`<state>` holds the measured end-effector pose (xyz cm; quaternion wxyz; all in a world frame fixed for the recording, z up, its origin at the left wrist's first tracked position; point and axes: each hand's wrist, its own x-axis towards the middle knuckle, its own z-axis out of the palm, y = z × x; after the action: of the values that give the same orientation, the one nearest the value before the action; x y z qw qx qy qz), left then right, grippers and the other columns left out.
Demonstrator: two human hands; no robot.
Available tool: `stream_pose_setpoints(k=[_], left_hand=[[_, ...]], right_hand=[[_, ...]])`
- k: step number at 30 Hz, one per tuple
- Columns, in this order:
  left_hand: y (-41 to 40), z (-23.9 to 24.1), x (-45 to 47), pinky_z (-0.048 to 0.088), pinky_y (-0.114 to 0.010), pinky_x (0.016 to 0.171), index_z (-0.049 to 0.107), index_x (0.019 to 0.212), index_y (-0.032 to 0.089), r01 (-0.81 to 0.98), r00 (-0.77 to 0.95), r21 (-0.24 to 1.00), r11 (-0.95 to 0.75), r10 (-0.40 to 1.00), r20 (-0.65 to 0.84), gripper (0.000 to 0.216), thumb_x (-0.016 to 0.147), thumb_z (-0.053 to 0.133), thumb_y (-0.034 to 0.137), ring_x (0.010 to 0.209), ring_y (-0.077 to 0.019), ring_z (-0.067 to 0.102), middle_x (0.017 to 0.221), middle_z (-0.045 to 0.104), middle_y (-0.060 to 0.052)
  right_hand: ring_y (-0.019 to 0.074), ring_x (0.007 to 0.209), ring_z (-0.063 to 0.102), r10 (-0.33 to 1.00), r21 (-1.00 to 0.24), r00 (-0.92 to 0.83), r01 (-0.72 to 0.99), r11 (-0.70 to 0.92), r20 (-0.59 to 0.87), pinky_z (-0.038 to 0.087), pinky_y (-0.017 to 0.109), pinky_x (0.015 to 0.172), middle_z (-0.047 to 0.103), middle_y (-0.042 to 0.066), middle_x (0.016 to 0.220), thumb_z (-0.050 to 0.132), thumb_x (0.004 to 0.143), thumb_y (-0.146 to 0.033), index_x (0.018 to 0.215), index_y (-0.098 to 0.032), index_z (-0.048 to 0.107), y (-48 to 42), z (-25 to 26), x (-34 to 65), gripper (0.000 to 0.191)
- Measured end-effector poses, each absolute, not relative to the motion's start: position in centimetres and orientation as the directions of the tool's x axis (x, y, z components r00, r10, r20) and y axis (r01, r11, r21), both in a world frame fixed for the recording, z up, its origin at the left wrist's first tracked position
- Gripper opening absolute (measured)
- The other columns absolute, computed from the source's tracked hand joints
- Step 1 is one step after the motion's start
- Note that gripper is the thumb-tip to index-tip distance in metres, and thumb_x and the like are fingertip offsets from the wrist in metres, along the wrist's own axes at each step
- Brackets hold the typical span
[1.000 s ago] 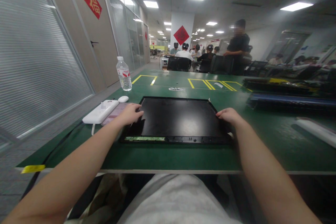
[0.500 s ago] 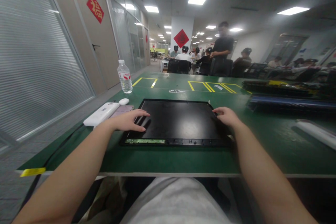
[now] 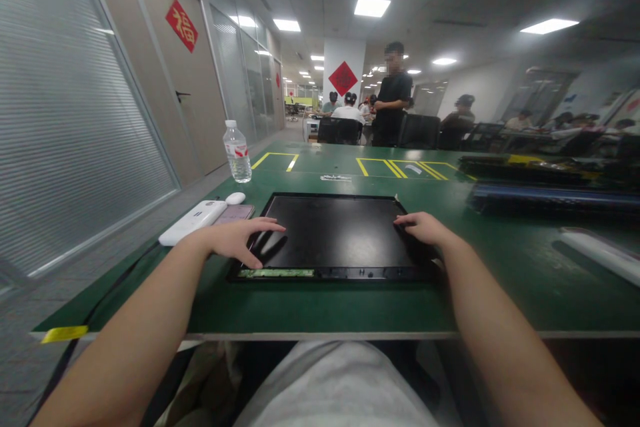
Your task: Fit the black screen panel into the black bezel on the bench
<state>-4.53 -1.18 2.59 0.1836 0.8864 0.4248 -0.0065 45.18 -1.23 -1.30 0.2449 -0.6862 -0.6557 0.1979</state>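
Note:
A dark flat screen panel (image 3: 333,230) with a black frame lies face up in front of me. A strip of green circuit board (image 3: 277,273) shows along the left part of its near edge. My left hand (image 3: 240,237) is open at the panel's left side, thumb and fingers spread over the edge; whether the fingertips press on the screen I cannot tell. Over the right edge reaches my right hand (image 3: 425,227), its fingers stretched onto the dark surface and the thumb partly hidden. Neither hand lifts the panel.
Left on the green table (image 3: 320,310) are a white power bank (image 3: 193,221), a phone (image 3: 235,215), a small white oval case (image 3: 236,198) and a water bottle (image 3: 237,153). Dark parts (image 3: 530,200) and a pale bar (image 3: 603,253) lie right. A person (image 3: 393,97) stands beyond the table.
My left thumb has moved nearer, toward the circuit board strip, spreading from the fingers. My right fingers reach farther left over the screen. The standing person has moved left.

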Motion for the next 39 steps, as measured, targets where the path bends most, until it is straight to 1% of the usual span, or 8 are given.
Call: stream_pose_setpoints(k=[4, 11, 15, 20, 24, 31, 36, 39], left_hand=[[-1.0, 2.4, -4.6, 0.033, -0.047, 0.120, 0.047, 0.154, 0.029, 0.745, 0.650, 0.330, -0.580, 0.743, -0.162, 0.100, 0.065, 0.085, 0.050, 0.151, -0.0380, 0.034, 0.167, 0.032, -0.014], [-1.4, 2.6, -4.1, 0.028, -0.047, 0.123, 0.044, 0.156, 0.034, 0.722, 0.663, 0.338, -0.604, 0.743, -0.089, 0.102, 0.064, 0.088, 0.043, 0.155, -0.0369, 0.025, 0.172, 0.018, -0.010], [-1.7, 2.7, -3.9, 0.029, -0.048, 0.122, 0.045, 0.155, 0.035, 0.701, 0.682, 0.338, -0.628, 0.729, -0.060, 0.099, 0.065, 0.086, 0.038, 0.154, -0.0380, 0.025, 0.172, 0.018, -0.009], [-1.9, 2.7, -3.7, 0.027, -0.047, 0.123, 0.046, 0.154, 0.033, 0.710, 0.669, 0.346, -0.614, 0.741, -0.059, 0.098, 0.065, 0.086, 0.032, 0.154, -0.0373, 0.026, 0.172, 0.020, -0.010], [-1.9, 2.5, -3.6, 0.030, -0.045, 0.122, 0.048, 0.153, 0.033, 0.715, 0.668, 0.318, -0.622, 0.743, -0.047, 0.095, 0.065, 0.085, 0.029, 0.153, -0.0369, 0.029, 0.172, 0.021, -0.010], [-1.6, 2.4, -3.8, 0.032, -0.045, 0.121, 0.051, 0.151, 0.031, 0.736, 0.646, 0.319, -0.597, 0.761, -0.065, 0.090, 0.067, 0.083, 0.035, 0.151, -0.0365, 0.033, 0.170, 0.025, -0.011], [-1.7, 2.6, -3.6, 0.031, -0.044, 0.122, 0.054, 0.149, 0.031, 0.745, 0.633, 0.330, -0.580, 0.771, -0.074, 0.086, 0.067, 0.081, 0.037, 0.151, -0.0349, 0.034, 0.170, 0.026, -0.009], [-1.6, 2.6, -3.5, 0.032, -0.044, 0.121, 0.056, 0.147, 0.029, 0.767, 0.604, 0.331, -0.549, 0.793, -0.083, 0.083, 0.070, 0.079, 0.045, 0.151, -0.0348, 0.036, 0.169, 0.028, -0.010]], right_hand=[[0.0234, 0.126, 0.065, 0.997, -0.624, 0.072, 0.780, -0.031, 0.041, 0.038, 0.030, 0.115, 0.073, 0.004, 0.127, 0.064, 0.065, 0.001, 0.098, -0.023, 0.084, -1.1, -1.4, 45.3, 0.045], [0.0245, 0.126, 0.065, 0.997, -0.637, 0.054, 0.770, -0.009, 0.051, 0.038, 0.033, 0.116, 0.074, 0.004, 0.126, 0.065, 0.065, -0.001, 0.096, -0.023, 0.084, -0.9, -1.8, 45.6, 0.043], [0.0241, 0.125, 0.065, 0.997, -0.646, 0.062, 0.763, -0.018, 0.045, 0.039, 0.032, 0.115, 0.074, 0.004, 0.125, 0.066, 0.064, -0.003, 0.096, -0.024, 0.084, -0.9, -1.8, 45.6, 0.042], [0.0240, 0.124, 0.066, 0.997, -0.628, 0.054, 0.778, -0.010, 0.050, 0.039, 0.032, 0.115, 0.074, 0.006, 0.126, 0.064, 0.066, -0.002, 0.097, -0.023, 0.084, -0.7, -2.1, 45.7, 0.042], [0.0241, 0.123, 0.066, 0.997, -0.621, 0.055, 0.783, -0.008, 0.057, 0.040, 0.032, 0.114, 0.075, 0.007, 0.124, 0.063, 0.069, -0.003, 0.096, -0.021, 0.084, -0.6, -2.2, 45.6, 0.039], [0.0240, 0.123, 0.066, 0.994, -0.632, 0.095, 0.774, -0.045, 0.046, 0.039, 0.032, 0.115, 0.076, 0.004, 0.120, 0.068, 0.069, -0.007, 0.093, -0.024, 0.084, -1.0, -1.6, 45.3, 0.034], [0.0251, 0.117, 0.069, 0.993, -0.638, 0.104, 0.769, -0.040, 0.063, 0.041, 0.034, 0.114, 0.078, 0.005, 0.116, 0.068, 0.069, -0.006, 0.090, -0.024, 0.084, -1.0, -1.6, 45.3, 0.032], [0.0241, 0.114, 0.070, 0.991, -0.625, 0.103, 0.780, -0.024, 0.090, 0.042, 0.033, 0.112, 0.079, 0.004, 0.111, 0.066, 0.072, -0.005, 0.090, -0.024, 0.084, -0.9, -1.7, 45.4, 0.032]])
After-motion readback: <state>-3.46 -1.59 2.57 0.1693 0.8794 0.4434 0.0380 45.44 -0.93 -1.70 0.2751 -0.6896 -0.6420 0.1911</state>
